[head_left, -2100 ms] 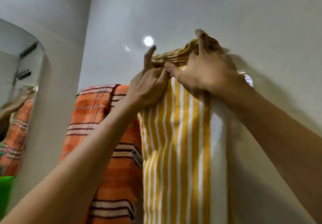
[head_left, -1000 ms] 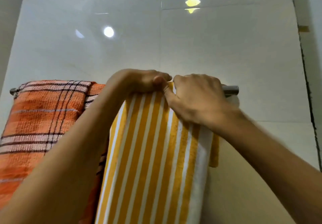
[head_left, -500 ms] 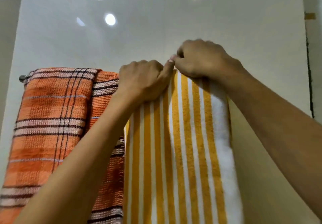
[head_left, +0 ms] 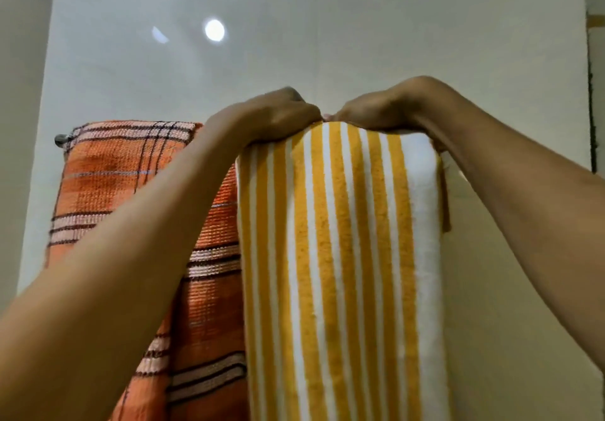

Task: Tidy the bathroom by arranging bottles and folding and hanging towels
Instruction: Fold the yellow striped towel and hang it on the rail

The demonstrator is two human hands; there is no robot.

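Hands meet at the top fold of the yellow striped towel (head_left: 340, 256). The left hand (head_left: 275, 116) and the right hand (head_left: 383, 109) lie side by side, fingers curled down over the fold and closed on it, fingertips nearly touching. Below the fingers the towel hangs straight down. Just left of the left hand, the orange plaid towel (head_left: 131, 175) hangs over the rail (head_left: 60, 139) against the white wall (head_left: 327, 43).
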